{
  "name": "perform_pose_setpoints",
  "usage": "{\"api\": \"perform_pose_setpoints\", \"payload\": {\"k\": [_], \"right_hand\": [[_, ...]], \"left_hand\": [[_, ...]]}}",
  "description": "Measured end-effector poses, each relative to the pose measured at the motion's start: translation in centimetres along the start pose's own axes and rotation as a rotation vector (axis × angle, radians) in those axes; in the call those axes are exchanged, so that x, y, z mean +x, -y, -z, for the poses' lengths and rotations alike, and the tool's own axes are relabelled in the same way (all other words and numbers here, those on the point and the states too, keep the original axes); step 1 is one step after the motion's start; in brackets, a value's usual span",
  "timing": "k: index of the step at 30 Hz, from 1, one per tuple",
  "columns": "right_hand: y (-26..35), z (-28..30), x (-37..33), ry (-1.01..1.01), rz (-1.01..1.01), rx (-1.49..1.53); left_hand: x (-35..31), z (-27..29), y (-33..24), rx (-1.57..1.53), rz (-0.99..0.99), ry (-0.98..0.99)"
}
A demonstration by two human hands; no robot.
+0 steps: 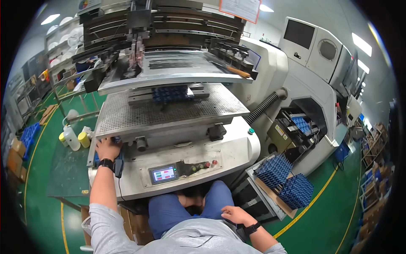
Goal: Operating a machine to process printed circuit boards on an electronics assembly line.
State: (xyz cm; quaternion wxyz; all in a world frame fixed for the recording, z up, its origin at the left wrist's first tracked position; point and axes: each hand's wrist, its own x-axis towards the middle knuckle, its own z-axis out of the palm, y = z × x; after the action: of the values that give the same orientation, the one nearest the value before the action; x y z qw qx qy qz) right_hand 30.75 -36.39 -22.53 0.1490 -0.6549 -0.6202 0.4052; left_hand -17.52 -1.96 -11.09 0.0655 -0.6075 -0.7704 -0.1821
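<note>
My left hand [108,149] reaches to the left front corner of a white printing machine, just under the front edge of its perforated metal plate [169,113]. Its fingers curl over a small dark-blue thing, mostly hidden by the hand. My right hand [237,215] lies by my right thigh with nothing in it, its fingers loosely apart. Above the plate is a metal-framed screen [177,78] with dark smears and an orange-handled spatula [238,72] on it. Between plate and screen sits a blue piece [171,94] on a metal support.
A control panel with a small touchscreen [164,174] faces me. Blue grid-like racks [274,170] stand on a cart at the right, beside another white machine [308,55] with an open bay. Bottles [72,139] stand on the green-topped table [67,169] at left.
</note>
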Motion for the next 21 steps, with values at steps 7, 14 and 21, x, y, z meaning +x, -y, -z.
{"api": "perform_pose_setpoints", "payload": {"k": [7, 14, 21], "right_hand": [[-0.6, 0.4, 1.0, -0.003, 0.054, -0.053], [-2.2, 2.0, 1.4, 0.055, 0.043, -0.030], [-3.4, 3.5, 3.7, 0.037, 0.013, -0.032]], "left_hand": [[0.7, -3.5, 2.2, -0.180, -0.208, -0.222], [2.1, -6.2, 3.7, 0.097, -0.100, -0.011], [2.8, -8.1, 5.2, 0.127, -0.059, -0.040]]}}
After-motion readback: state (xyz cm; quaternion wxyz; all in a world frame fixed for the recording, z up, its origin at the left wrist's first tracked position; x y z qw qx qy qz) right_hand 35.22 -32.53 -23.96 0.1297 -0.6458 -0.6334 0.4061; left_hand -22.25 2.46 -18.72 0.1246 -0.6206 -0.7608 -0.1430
